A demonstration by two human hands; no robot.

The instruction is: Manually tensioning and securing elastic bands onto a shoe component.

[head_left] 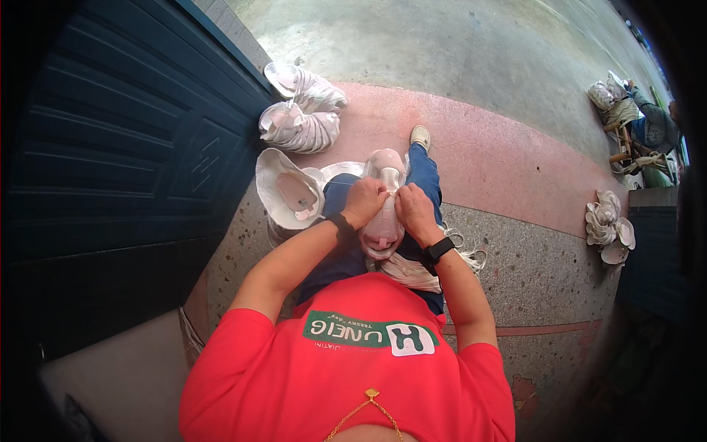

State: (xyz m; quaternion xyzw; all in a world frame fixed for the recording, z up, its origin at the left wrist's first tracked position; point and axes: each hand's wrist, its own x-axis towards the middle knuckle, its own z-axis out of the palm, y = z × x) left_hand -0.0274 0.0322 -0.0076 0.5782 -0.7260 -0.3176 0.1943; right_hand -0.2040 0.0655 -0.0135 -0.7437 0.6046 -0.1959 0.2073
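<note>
A pale pink sports shoe [384, 227] rests between my thighs, its toe pointing away from me and its heel opening nearest my body. My left hand [364, 201] and my right hand [416, 211] meet over the middle of the shoe, fingers pinched at its lacing area. A thin white shoelace seems to run between the fingertips, though the fingers hide most of it. Beside my right thigh hangs a bundle of white laces [471, 258]. To the left of my knee stands a white round container or nested stack with a pink insole-like piece [297, 193] inside.
Nested stacks of white and pink shoe uppers [302, 129] lie by the dark blue door [132, 147] at left. Another pile of uppers [610, 228] sits at the far right. Beyond it a person [652, 125] sits near more uppers. A pink strip [508, 151] crosses the floor.
</note>
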